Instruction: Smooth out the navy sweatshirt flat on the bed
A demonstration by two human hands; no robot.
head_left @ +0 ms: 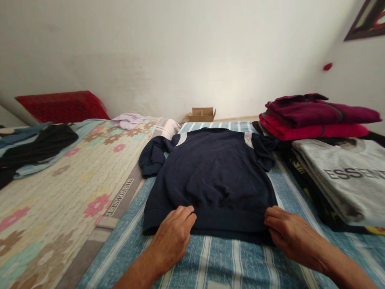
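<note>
Setting: You looked down over a bed covered by a blue striped sheet [216,261], with a floral bedspread [60,192] beside it on the left.
Sweatshirt: A dark navy sweatshirt [213,176] lay flat on the striped sheet in front of you, hem nearest you, collar toward the wall, sleeves bunched at the shoulders.
Left hand: Your left hand [173,235] rested palm down on the hem near its left corner, fingers curled loosely onto the cloth; the grip was not closed on anything.
Right hand: Your right hand [288,235] sat at the hem's right corner, fingers bent at the cloth's edge. You could not tell from this view whether that grip pinched the hem or only pressed on it.
Handling: The sweatshirt looked soft, limp and light, thick enough to hold a fold yet prone to wrinkle and drag on the sheet. The ribbed hem corners and shoulder seams seemed the firmest places to take hold.
Nearby: A grey printed shirt [345,176] topped one folded pile to your right; red and maroon folded clothes [315,118] lay behind it. A small cardboard box [202,114] sat by the wall.
</note>
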